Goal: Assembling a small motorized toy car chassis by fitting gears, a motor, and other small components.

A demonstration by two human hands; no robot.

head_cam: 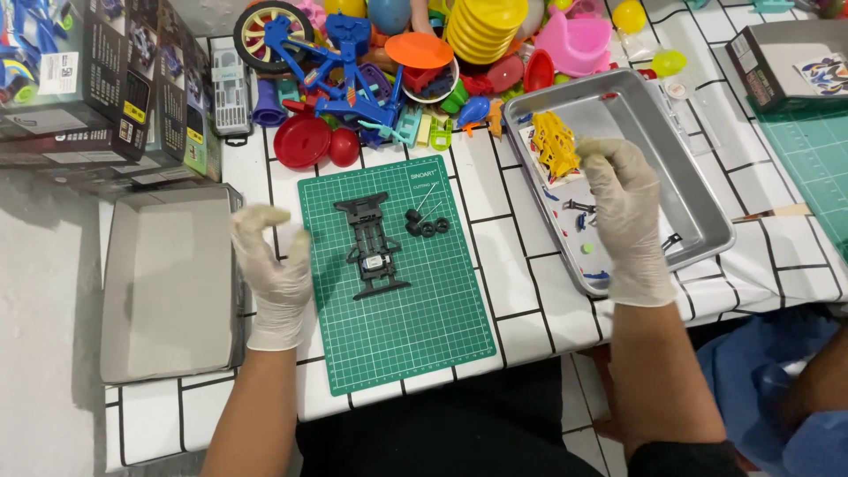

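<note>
White tabletop with black grid lines: gloved right hand (pixel 624 212) pinches a yellow plastic parts frame (pixel 554 144) over the metal tray (pixel 698 212); left hand (pixel 274 265) hovers half-open beside the black chassis (pixel 374 245) on the green cutting mat (pixel 424 318). Seemingly parts-fetching; next, careful carrying.

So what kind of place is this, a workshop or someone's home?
Probably a hobby table for building toy model kits, at home or in a small workshop. A green cutting mat carries a black toy car chassis, a metal tray holds small parts, and plastic toys are piled behind.

Grid-print table (pixel 521 265): green mat (pixel 397 336), 2 metal trays (pixel 707 221), toy pile (pixel 415 71), prob. boxes (pixel 97 79).
</note>
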